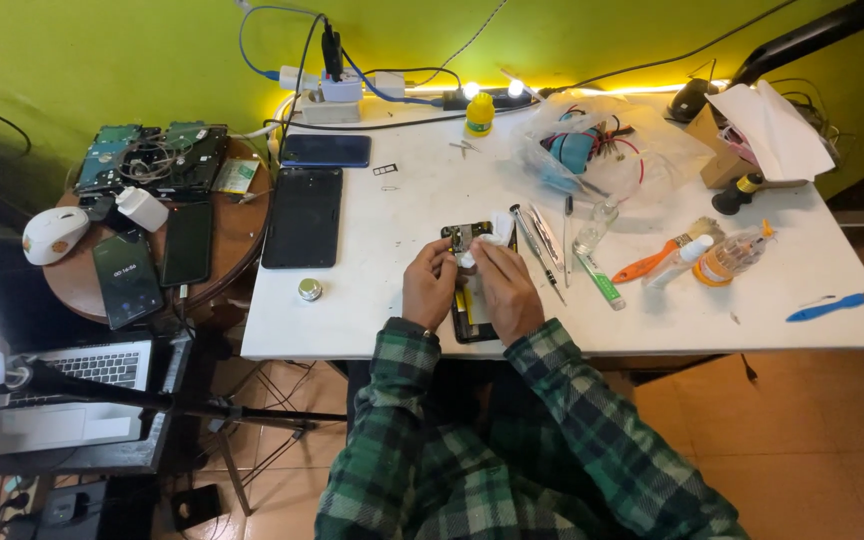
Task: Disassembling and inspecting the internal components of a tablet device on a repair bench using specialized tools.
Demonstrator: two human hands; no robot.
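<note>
An opened phone [471,318] with its yellow and dark insides showing lies on the white table [392,310] near the front edge. My left hand [428,285] rests on its left side, fingers curled against the upper part. My right hand [505,288] presses a small white wipe [497,227] onto the phone's top end. Both sleeves are green plaid. The middle of the phone is hidden under my hands.
Tweezers and thin tools [542,240] lie just right of the phone, then an orange tool [652,264], small bottles [727,258] and a blue tool [832,304]. Two dark phones [302,215] lie left. A round side table [232,235] holds more phones and drives.
</note>
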